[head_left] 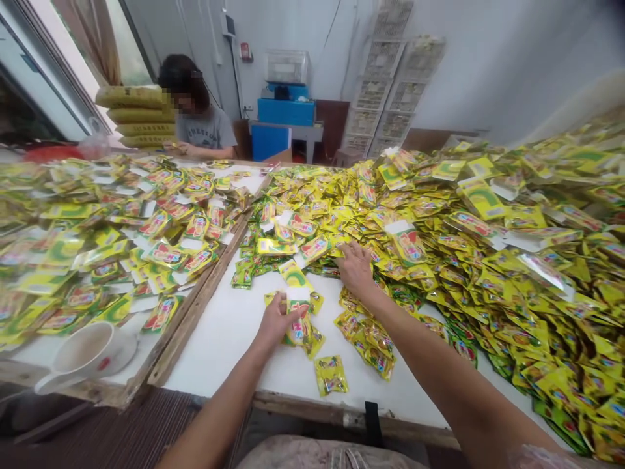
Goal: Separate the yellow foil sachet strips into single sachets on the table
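My left hand [277, 324] is closed around a small yellow-and-green printed carton [297, 316], thumb across its front. A white flap stands up at the carton's top end. Yellow sachets [316, 342] lie beneath and beside it on the white tabletop. My right hand [357, 270] reaches to the near edge of a big heap of yellow sachets [439, 260]; its fingers are apart and bent down onto the packets. Nothing shows lifted in it, though the fingertips are partly hidden. Between my arms lies a loose pair of sachets [331, 375], with more sachets [368, 339] near my right forearm.
Many printed cartons [166, 254] cover the left table, past a raised wooden strip [205, 296]. A white cup [85, 352] stands near its front edge. Across the table sits another person [205, 127]. Stacked sacks [137, 117] and white racks [385, 85] stand behind.
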{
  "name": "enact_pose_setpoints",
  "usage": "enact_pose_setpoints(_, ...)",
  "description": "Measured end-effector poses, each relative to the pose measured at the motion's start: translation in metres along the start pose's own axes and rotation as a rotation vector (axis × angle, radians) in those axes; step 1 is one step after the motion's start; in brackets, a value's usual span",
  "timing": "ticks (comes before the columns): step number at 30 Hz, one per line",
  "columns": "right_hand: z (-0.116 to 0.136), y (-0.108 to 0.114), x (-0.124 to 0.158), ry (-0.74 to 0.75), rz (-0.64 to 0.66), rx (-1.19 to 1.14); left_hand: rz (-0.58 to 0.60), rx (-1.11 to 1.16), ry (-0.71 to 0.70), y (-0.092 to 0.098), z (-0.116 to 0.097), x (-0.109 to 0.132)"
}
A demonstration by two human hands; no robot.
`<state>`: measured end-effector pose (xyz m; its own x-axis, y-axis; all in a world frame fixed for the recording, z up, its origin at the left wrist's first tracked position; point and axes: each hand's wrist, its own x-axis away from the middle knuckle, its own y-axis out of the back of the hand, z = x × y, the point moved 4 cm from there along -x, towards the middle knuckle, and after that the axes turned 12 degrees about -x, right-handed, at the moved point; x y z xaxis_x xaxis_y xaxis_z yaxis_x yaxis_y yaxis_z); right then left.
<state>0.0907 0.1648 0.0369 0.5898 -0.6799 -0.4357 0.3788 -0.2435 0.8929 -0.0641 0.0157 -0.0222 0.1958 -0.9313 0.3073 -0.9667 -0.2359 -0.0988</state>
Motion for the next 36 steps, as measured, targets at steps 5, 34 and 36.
enact_pose_setpoints(5,0.001,0.025,0.037,-0.033,-0.093,-0.188,-0.005,0.029,-0.008,0.004,0.007,0.012)
enact_pose_setpoints(34,-0.009,0.029,0.110,-0.643,-0.074,-0.573,-0.021,-0.120,0.030,0.001,0.018,0.034)
enact_pose_setpoints(36,0.001,0.034,0.110,-0.581,-0.099,-0.545,-0.028,-0.120,0.031,0.002,0.021,0.037)
